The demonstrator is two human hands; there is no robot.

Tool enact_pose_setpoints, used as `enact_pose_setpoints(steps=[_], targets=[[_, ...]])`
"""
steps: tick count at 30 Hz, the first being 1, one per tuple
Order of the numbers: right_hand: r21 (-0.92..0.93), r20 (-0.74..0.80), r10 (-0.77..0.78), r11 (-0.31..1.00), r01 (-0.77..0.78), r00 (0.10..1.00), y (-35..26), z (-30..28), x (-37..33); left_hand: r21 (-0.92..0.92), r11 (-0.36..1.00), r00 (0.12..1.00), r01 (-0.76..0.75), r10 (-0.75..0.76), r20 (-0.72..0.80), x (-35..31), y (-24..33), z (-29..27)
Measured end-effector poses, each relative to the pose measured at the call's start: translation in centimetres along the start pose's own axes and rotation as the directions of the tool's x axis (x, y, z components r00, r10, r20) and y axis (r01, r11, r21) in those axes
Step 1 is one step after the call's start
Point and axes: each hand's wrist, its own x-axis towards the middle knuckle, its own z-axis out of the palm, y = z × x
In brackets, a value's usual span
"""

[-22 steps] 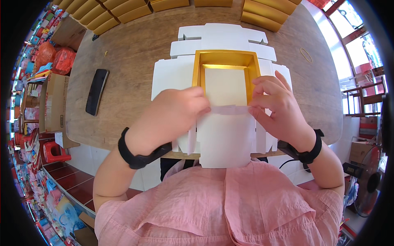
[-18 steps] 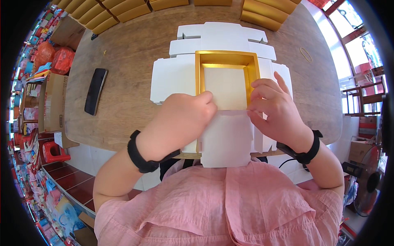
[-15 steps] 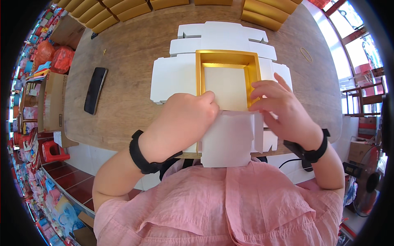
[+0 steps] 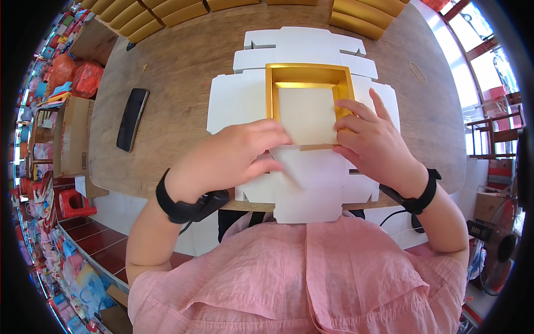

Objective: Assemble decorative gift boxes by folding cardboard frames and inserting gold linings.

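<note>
In front of me a partly folded cardboard box (image 4: pixel 308 73), gold inside with a white base, lies on a stack of flat white box blanks (image 4: pixel 236 94). Its near white flap (image 4: pixel 308 206) hangs unfolded toward me, over the table edge. A small side tab, blurred, stands up beside my left thumb. My left hand (image 4: pixel 233 153) has its fingertips at the box's near left corner, thumb spread apart from them. Bent over the right wall are the fingers of my right hand (image 4: pixel 372 133), gripping it near the front corner; the thumb rests low by the near edge.
Gold folded boxes (image 4: pixel 361 16) stand in rows along the far edge of the wooden table (image 4: pixel 183 72). A black phone (image 4: pixel 132 119) lies at the left, a rubber band (image 4: pixel 417 72) at the right. Cartons (image 4: pixel 75 136) and a red stool (image 4: pixel 77 203) stand left of the table.
My left hand has opened from a closed pinch and shifted slightly left, its thumb now spread. The right side tab no longer stands up. My right fingers have settled over the right wall.
</note>
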Motion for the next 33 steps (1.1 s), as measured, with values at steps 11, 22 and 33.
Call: enact_pose_setpoints(steps=[11,22,33], targets=[[-0.216,0.088,-0.073,0.972,0.091,0.993,-3.5,0.7,-1.3,0.639,0.769,0.997,0.018,0.032,-0.066,-1.1,2.7,3.5],[0.031,0.002,-0.03,0.999,0.03,1.0,-5.6,1.4,-5.9,0.486,0.874,0.994,0.028,0.028,-0.108,-1.2,1.8,3.5],[0.206,-0.271,-0.01,0.976,0.068,0.963,-5.2,2.0,-3.8,0.407,0.91,0.994,0.081,-0.105,0.037,-1.0,3.3,1.8]])
